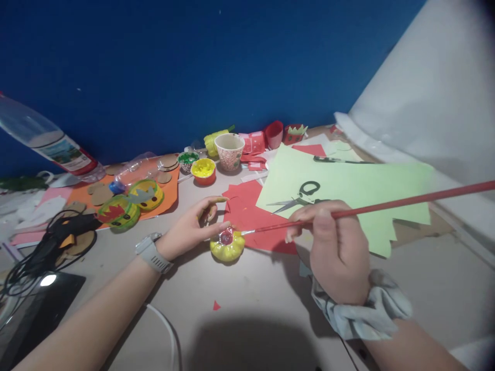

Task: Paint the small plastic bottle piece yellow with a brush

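Note:
A small yellow-painted bottle bottom (pixel 227 247) with a pinkish centre sits on the table. My left hand (pixel 191 226), with a grey watch on the wrist, rests beside it, fingertips steadying its top edge, the other fingers loosely apart. My right hand (pixel 332 242), a grey scrunchie on its wrist, pinches a long red paintbrush (pixel 371 208). The brush tip touches the top of the yellow piece.
Red paper (pixel 247 211) and light green paper (pixel 348 185) lie behind, with scissors (pixel 301 196) on them. A yellow paint pot (pixel 203 170), green pot (pixel 187 158), paper cup (pixel 229 150), painted bottle bottoms (pixel 129 203), black cable (pixel 42 247) and plastic bottle (pixel 46 139) crowd the left.

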### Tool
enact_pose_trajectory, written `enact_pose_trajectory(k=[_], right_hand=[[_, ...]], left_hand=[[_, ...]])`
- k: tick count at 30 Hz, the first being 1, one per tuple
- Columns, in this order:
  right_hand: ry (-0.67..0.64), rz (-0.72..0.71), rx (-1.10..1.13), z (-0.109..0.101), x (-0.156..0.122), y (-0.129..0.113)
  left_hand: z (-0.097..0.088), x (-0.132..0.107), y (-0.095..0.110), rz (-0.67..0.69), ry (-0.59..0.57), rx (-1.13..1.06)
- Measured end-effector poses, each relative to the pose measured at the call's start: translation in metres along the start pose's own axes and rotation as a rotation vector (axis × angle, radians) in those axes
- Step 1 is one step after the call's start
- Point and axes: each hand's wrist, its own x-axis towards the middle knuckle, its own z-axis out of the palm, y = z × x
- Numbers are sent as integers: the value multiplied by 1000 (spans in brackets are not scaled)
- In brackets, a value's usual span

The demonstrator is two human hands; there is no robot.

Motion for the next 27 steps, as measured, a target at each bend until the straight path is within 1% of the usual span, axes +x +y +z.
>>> enact_pose_trajectory(k=[2,4,5,8,9,12,15,16,19,20,22,24,25,27], right_hand=[[56,-12,-19,1,1,0],[120,0,28,2,2,0],[109,13,56,2,2,0],[13,44,77,3,2,1],[15,46,75,3,2,1],[78,49,121,3,1,0],[27,43,109,3,2,0],[30,38,85,4,2,-1],[142,24,63,5,5,-2],[158,27,74,5,6,-2],[109,34,86,5,7,-2],[61,30,43,5,7,-2],[71,21,12,4,7,-2],[144,10,-7,4,7,-1]], left_hand=[[0,0,1,4,-3,-7],[1,0,0,5,-8,-7],[1,0,0,5,-10,-8],[2,1,-2,11,-16,-17],[2,1,-2,14,-17,-16],[1,2,-3,24,-20,-7],[0,2,-2,38,-20,0],[0,2,-2,39,-18,0],[0,2,-2,31,-11,-4],[0,2,-2,27,-11,-6],[0,2,-2,28,-12,-6],[0,2,-2,32,-15,-5],[0,2,-2,33,-17,-6],[1,2,-2,38,-20,-10]])
